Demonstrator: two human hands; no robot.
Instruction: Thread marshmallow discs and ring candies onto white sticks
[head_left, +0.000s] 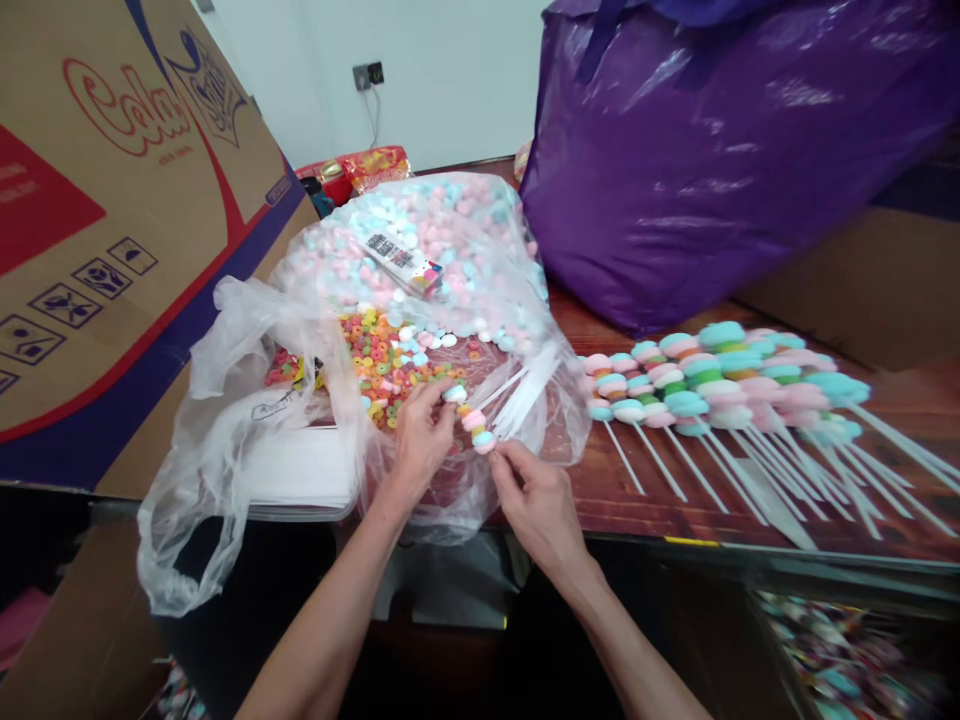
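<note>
Between my two hands is a candy skewer [474, 424], strung with pastel marshmallows and gummy rings. My left hand [426, 428] pinches the blue-and-white marshmallow [454, 394] at its upper end. The fingers of my right hand [534, 492] are closed at the lower end, just below another blue marshmallow; the stick there is mostly hidden. Close beyond my left hand lie loose gummy rings [375, 362] in several colours. A large clear bag of pink, blue and white marshmallows [472, 215] spreads behind them. Loose white sticks [521, 395] lie on the plastic right of the skewer.
Finished-looking candy skewers [709, 375] are piled at the right on the wooden table [600, 510]. A purple bag [720, 160] stands behind them. At left are a big cardboard box [142, 220], a crumpled plastic bag [202, 480] and a white stack [300, 470] at the table edge.
</note>
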